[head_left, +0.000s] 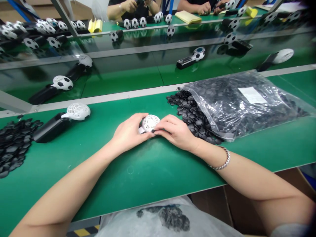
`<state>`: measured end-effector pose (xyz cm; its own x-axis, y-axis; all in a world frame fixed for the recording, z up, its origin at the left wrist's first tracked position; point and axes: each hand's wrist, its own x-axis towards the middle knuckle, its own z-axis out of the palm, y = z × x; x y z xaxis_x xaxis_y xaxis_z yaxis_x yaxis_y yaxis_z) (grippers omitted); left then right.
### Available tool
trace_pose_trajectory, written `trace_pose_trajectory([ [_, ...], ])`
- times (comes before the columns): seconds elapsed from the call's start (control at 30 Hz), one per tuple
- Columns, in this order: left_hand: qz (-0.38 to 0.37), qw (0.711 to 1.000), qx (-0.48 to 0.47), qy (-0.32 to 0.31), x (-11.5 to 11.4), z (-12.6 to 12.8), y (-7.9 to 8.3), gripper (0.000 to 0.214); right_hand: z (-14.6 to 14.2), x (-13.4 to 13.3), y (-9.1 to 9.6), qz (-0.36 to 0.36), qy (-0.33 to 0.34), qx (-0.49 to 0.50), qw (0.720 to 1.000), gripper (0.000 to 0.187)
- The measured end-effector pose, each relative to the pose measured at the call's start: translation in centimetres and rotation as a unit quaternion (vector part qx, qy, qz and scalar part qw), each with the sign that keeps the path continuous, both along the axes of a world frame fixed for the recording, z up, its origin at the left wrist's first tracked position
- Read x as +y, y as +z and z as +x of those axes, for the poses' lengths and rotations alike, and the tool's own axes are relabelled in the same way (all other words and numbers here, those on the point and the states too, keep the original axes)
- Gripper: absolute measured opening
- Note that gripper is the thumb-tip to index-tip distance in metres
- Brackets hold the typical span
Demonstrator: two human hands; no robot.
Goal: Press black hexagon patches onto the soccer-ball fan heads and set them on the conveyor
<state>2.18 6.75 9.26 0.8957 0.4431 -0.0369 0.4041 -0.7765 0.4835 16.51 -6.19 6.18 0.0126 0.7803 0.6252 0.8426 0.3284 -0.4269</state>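
In front of me, my left hand (pixel 128 131) is closed around a white round football-patterned fan head (pixel 150 123) with an openwork grille. Its thumb and fingers clasp the left side, and the lower part is hidden by the hand. My right hand (pixel 176 131) pinches at the right edge of the head, where a small black piece (pixel 152 131) shows partly at the fingertips. Just right of that hand lies a heap of flat black pieces (pixel 191 113), spilling from a clear plastic bag (pixel 229 105).
Left on the green bench (pixel 98 184) lies a white-headed fan with a black handle (pixel 54 126), beside another black heap (pixel 12 144). Beyond the metal rail, football-headed fans (pixel 63 83) lie on a green belt (pixel 138 74). Co-workers' hands (pixel 128 6) work across it.
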Motion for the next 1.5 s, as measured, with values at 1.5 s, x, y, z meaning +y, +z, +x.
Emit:
trace_pose_trajectory([
  [1.5, -0.094, 0.995, -0.029, 0.01, 0.6, 0.0, 0.0, 0.068, -0.8, -0.1, -0.5, 0.011, -0.073, -0.11, 0.991, 0.015],
])
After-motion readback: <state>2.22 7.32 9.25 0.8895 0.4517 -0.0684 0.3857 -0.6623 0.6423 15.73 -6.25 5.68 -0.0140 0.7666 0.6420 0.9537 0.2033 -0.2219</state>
